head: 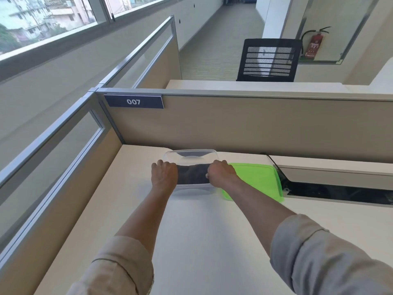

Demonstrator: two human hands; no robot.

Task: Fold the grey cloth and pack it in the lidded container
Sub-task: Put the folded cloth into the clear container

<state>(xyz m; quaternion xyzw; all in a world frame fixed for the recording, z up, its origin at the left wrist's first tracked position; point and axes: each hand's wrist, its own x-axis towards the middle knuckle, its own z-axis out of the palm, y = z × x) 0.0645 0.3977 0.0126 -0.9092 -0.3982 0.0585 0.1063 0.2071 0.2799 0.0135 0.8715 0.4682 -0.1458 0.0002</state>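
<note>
A clear plastic container [191,154] stands on the white desk [202,231] near the back partition. The folded dark grey cloth [193,173] lies across the container's near half, stretched between my hands. My left hand [164,173] grips the cloth's left end at the container's left wall. My right hand [221,173] grips its right end at the right wall. The green lid [257,179] lies flat on the desk just right of the container, partly under my right forearm.
A beige partition [255,124] labelled 007 closes off the desk's far side, and another partition [53,156] runs along the left. An open cable trough [340,190] cuts into the desk at the right. A black mesh chair [269,59] stands beyond.
</note>
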